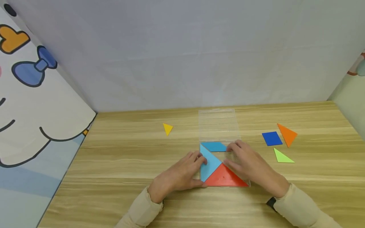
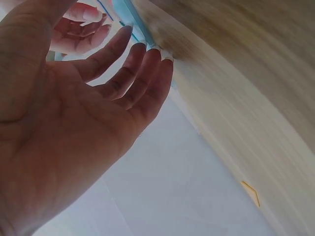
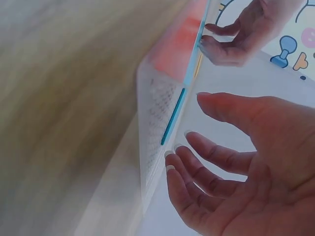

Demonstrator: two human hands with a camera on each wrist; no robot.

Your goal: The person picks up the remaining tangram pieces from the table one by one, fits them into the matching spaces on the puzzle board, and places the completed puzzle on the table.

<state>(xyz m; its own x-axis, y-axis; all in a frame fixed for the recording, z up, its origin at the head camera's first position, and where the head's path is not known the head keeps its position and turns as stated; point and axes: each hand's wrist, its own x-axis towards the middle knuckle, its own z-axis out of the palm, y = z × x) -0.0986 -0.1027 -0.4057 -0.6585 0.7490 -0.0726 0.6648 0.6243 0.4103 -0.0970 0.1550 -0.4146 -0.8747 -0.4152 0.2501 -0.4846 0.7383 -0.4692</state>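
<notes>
A clear square tray point(image 1: 249, 183) lies on the table, holding a light blue triangle point(image 1: 210, 163), a red triangle point(image 1: 225, 177) and a darker blue parallelogram point(image 1: 214, 146). My left hand point(image 1: 183, 171) rests at the tray's left side, its fingertips over the light blue triangle and its thumb by the lower left corner. Fingers of my right hand point(image 1: 248, 161) touch the parallelogram's right tip, while the thumb is by the point where the two triangles meet. Both wrist views show the fingers gently bent, with the right hand's thumb point(image 3: 221, 105) well apart from the fingers.
Behind the tray lies a clear lid point(image 1: 219, 125). A small yellow triangle point(image 1: 167, 129) is at the back left. To the right are a dark blue square point(image 1: 272, 138), an orange triangle point(image 1: 288, 135) and a lime green triangle point(image 1: 283, 156). A pale cloth wall point(image 1: 182, 57) borders the table's back.
</notes>
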